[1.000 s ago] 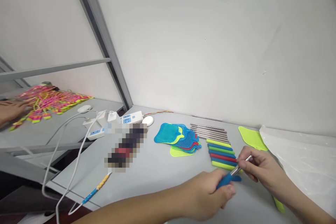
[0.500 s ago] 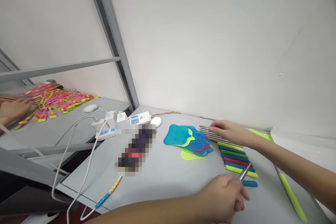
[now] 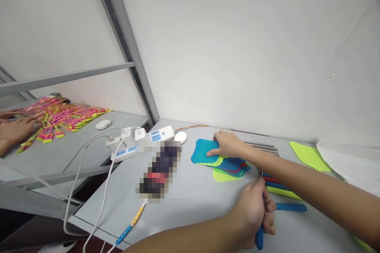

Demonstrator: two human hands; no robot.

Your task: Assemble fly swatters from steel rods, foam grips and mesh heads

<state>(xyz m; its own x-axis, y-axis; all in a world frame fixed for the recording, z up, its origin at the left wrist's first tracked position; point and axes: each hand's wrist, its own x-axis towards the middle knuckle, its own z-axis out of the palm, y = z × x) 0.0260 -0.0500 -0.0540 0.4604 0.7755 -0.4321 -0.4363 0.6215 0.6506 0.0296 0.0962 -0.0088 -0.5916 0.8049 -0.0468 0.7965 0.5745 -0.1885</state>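
Observation:
My left hand (image 3: 253,203) is closed around a blue handle (image 3: 259,239); a short length of metal rod (image 3: 260,174) sticks out above the fist. My right hand (image 3: 227,143) reaches across to the pile of perforated fly swatter heads, thumb and fingers at the edge of the teal fly swatter head (image 3: 202,152) on top. Under it lie blue, red, green and yellow heads (image 3: 227,176). Coloured handles (image 3: 283,192) lie in a row, partly hidden by my right forearm. A single blue handle (image 3: 292,207) rests nearer me.
Metal rods (image 3: 263,148) lie beyond my right forearm. A yellow fly swatter (image 3: 310,156) lies at the right beside white plastic sheeting (image 3: 347,158). Power strips (image 3: 160,133) with white cables and a pixelated object (image 3: 158,172) are at the left. Another person's hand (image 3: 19,130) works over pink-yellow items.
My right hand has moved left from the metal rods to the fly swatter heads. My left hand has turned the rod more upright, and a blue handle now shows below the fist.

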